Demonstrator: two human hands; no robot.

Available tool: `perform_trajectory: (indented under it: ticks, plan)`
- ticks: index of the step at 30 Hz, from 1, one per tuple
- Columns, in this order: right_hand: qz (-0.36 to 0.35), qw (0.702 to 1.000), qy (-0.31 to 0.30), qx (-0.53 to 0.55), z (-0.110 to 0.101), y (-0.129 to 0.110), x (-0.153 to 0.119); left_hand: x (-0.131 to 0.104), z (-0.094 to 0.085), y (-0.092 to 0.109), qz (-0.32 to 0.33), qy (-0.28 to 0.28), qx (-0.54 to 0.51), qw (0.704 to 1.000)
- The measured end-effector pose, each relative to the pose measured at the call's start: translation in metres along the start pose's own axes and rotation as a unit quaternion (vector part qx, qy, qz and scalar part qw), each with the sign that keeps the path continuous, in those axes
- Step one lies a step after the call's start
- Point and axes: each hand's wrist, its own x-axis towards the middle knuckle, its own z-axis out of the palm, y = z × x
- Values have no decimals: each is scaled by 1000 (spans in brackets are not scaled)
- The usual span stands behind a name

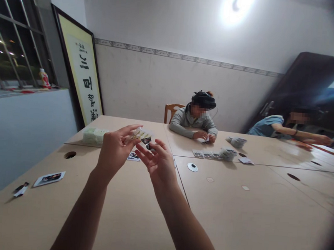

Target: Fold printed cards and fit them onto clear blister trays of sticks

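Above the table, my left hand (119,146) pinches a clear plastic sleeve (144,133) with yellowish strips on it. My right hand (161,163) has its thumb and finger closed on a small dark picture card (146,140), which overlaps the sleeve's lower edge. Whether the card is inside the sleeve or in front of it, I cannot tell. Beneath the hands, partly covered by them, some printed cards (133,156) lie on the table. A larger picture card or packet (49,179) rests to the left, with a small folded piece (21,190) beside it.
A pale green stack (93,136) stands at the table's far left, near a cable hole (70,155). Across the table (234,222), a person (194,119) handles something small beside rows of cards (207,155) and bundles (237,142). Another person (276,126) reaches rightward.
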Motion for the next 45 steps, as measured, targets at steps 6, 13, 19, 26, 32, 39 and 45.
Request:
perform_trajectory:
  ticks: [6,13,19,26,32,39,45]
  plan:
    - [4,1000,-1,-14,2,1,-2,1,1,-1,-48,20,-24,998]
    - [-32,999,16,-24,7,8,-5,1,2,1,-96,37,-24,994]
    - [-85,995,8,-57,4,10,-7,7,-8,-10,-78,87,94,989]
    - [-265,961,-2,-81,-2,-15,-9,3,-11,-3,-22,97,114,988]
    - [-215,970,-60,-97,2,-9,-11,-3,6,13,99,127,150,976]
    - [-257,962,-38,-79,4,-12,-13,-7,18,21,248,15,179,952]
    - [-282,955,-30,-84,1,-18,-10,-5,7,20,215,0,128,968]
